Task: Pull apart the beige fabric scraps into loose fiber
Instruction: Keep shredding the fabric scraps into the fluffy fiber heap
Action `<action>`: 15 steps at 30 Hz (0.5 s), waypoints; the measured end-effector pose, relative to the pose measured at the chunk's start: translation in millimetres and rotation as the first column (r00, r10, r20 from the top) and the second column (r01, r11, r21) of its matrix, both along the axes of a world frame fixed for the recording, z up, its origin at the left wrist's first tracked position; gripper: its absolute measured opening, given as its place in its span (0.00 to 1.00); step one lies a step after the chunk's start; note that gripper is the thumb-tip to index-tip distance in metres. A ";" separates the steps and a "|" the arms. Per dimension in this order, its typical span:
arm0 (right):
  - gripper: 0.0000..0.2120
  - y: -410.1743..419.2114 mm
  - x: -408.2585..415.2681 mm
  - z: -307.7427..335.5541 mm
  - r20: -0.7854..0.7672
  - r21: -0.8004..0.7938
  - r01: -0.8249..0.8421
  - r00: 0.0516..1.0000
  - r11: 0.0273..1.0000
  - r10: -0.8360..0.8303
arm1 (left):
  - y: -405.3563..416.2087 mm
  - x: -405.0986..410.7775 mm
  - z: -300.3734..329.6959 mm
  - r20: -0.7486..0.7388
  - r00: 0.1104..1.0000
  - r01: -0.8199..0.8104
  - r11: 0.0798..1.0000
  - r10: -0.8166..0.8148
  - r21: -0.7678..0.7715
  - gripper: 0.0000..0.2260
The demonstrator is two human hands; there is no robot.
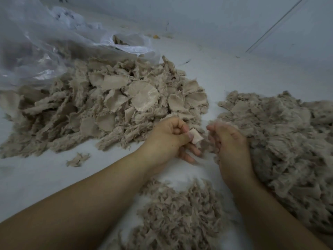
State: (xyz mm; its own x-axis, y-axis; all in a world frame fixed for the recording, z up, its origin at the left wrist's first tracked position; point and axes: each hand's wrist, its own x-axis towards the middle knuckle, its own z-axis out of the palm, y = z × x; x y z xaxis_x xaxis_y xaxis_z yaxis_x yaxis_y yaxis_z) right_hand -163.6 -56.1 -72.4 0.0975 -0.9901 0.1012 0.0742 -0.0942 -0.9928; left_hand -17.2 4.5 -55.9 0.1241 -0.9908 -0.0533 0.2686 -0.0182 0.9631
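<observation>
Left hand [168, 137] curled, thumb and forefinger pinching a small beige fabric scrap [196, 137], lower fingers stretched out beneath it just above the white tabletop [45, 177]. Right hand [228, 145] just beside, blurred, fingers loosely bent toward the scrap with wisps of fiber at the fingertips; whether gripping anything, cannot tell. Right palm edge and wrist resting against a large mound of loose fiber [288, 141] spread along the right side. Behind the left hand, a wide heap of fabric scraps [111, 105], woven rounds and frayed pieces mixed together. Clear plastic bag [36, 47] lying at upper left, mouth open toward the heap, more beige pieces visible inside and spilling from under its edge. Smaller pile of pulled fiber [180, 213] between the two forearms, near the bottom. One stray tuft [77, 159] alone on the tabletop, left of the left forearm.
</observation>
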 end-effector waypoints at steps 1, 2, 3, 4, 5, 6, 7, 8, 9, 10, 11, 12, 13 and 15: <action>0.12 1.6 -0.4 -0.2 -0.043 -0.035 -0.061 0.997 0.998 0.059 | 0.2 -2.3 0.5 -0.004 1.000 0.009 1.000 -0.009 -0.014 0.06; 0.13 2.7 -0.5 -0.1 -0.069 -0.060 -0.126 0.990 0.990 0.122 | 0.5 -4.8 0.6 -0.010 1.000 0.008 0.999 -0.008 -0.031 0.06; 0.14 3.3 -0.5 0.0 -0.082 -0.077 -0.183 0.981 0.980 0.177 | 0.9 -6.7 0.7 -0.022 1.000 0.001 0.999 -0.003 -0.052 0.07; 0.15 3.3 -0.2 0.4 -0.087 -0.085 -0.226 0.972 0.970 0.218 | 0.8 -7.9 1.4 -0.036 0.999 -0.003 0.997 0.000 -0.077 0.07; 0.15 2.8 -0.5 1.0 -0.081 -0.086 -0.263 0.963 0.961 0.256 | 0.6 -8.3 2.1 -0.048 0.999 -0.001 0.995 -0.004 -0.098 0.08; 0.15 2.2 -1.1 1.4 -0.068 -0.082 -0.306 0.951 0.948 0.301 | 0.1 -7.9 3.1 -0.054 0.998 0.007 0.994 -0.013 -0.110 0.08; 0.15 2.0 -1.4 1.5 -0.054 -0.078 -0.352 0.936 0.933 0.348 | -0.2 -7.0 4.0 -0.056 0.998 0.015 0.993 -0.022 -0.116 0.07; 0.16 1.8 -2.0 1.2 -0.059 -0.076 -0.377 0.926 0.923 0.373 | -0.9 -6.0 4.6 -0.054 0.998 0.017 0.993 -0.023 -0.114 0.07; 0.16 1.0 -2.9 0.1 -0.083 -0.077 -0.369 0.928 0.926 0.363 | -1.2 -5.2 4.9 -0.051 0.999 0.009 0.994 -0.015 -0.106 0.06; 0.17 0.1 -3.3 -0.9 -0.118 -0.077 -0.336 0.938 0.939 0.326 | -1.6 -4.1 5.1 -0.046 0.999 -0.006 0.996 0.002 -0.094 0.06; 0.18 -1.4 -3.6 -2.8 -0.142 -0.068 -0.299 0.947 0.952 0.288 | -2.0 -2.7 4.9 -0.033 0.999 -0.028 0.996 0.025 -0.079 0.06; 0.19 -2.3 -3.7 -4.1 -0.134 -0.052 -0.268 0.957 0.962 0.259 | -2.5 -1.2 4.7 -0.006 0.999 -0.054 0.997 0.054 -0.062 0.07; 0.20 -3.4 -4.4 -5.6 -0.105 -0.031 -0.238 0.967 0.971 0.234 | -2.7 0.3 4.2 0.029 0.996 -0.079 0.996 0.081 -0.049 0.07; 0.19 -4.7 -5.5 -7.5 -0.056 0.012 -0.184 0.981 0.983 0.184 | -2.3 2.2 3.0 0.066 0.992 -0.107 0.993 0.109 -0.041 0.08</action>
State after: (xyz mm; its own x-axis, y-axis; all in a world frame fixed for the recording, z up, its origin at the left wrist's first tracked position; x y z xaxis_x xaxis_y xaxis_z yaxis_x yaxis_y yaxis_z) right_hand -169.1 -60.8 -79.9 0.2836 -0.9553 0.0839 0.0336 -0.0776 -0.9964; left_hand -15.0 2.2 -52.9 0.2327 -0.9725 -0.0045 0.2006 0.0435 0.9787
